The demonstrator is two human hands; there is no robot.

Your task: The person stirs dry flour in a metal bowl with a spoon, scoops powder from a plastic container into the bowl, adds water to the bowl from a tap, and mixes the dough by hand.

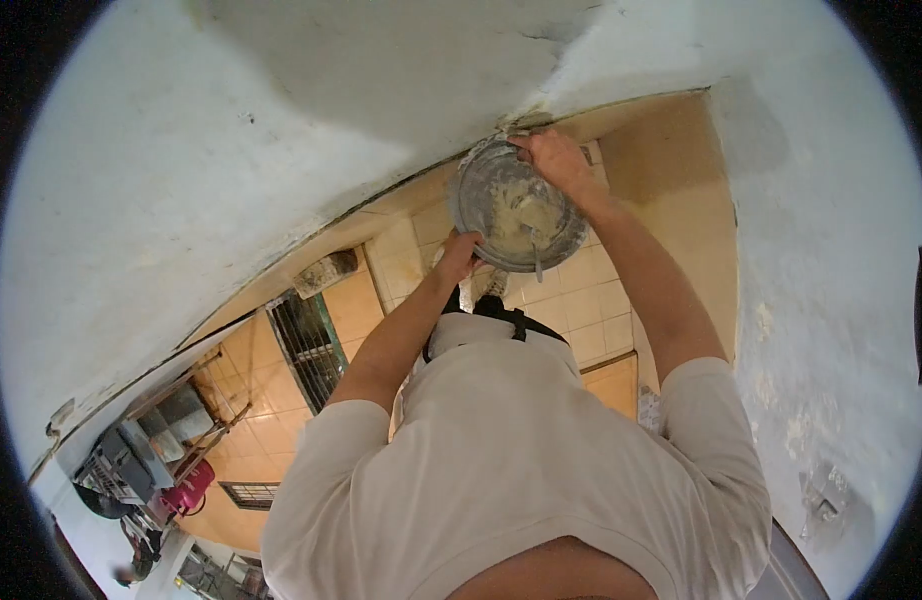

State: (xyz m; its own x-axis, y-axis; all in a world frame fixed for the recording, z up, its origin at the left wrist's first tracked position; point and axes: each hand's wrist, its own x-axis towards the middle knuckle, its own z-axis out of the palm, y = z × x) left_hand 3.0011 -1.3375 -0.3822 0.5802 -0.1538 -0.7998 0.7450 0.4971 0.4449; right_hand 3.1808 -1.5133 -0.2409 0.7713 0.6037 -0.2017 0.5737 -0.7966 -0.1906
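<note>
A round grey metal basin [468, 195] is held tilted against the lower edge of the wall. Pale, wet paste [511, 205] coats part of its inside, and a spoon-like tool [537, 255] leans in it with its handle over the near rim. My left hand [461, 257] is closed on the basin's lower left rim. Above the upper rim, my right hand [559, 160] has its fingers bent together against the rough edge of the wall [511, 125]. Whether those fingers hold anything is hidden.
The pale wall [281, 130] shows a large damp grey patch [401, 60]. Below are a tiled floor [581, 300], a barred window [309, 345], a stone-like block [326, 272], a shelf with grey crates [131, 460] and a pink bag [189, 490]. Another wall [811, 300] stands close on the right.
</note>
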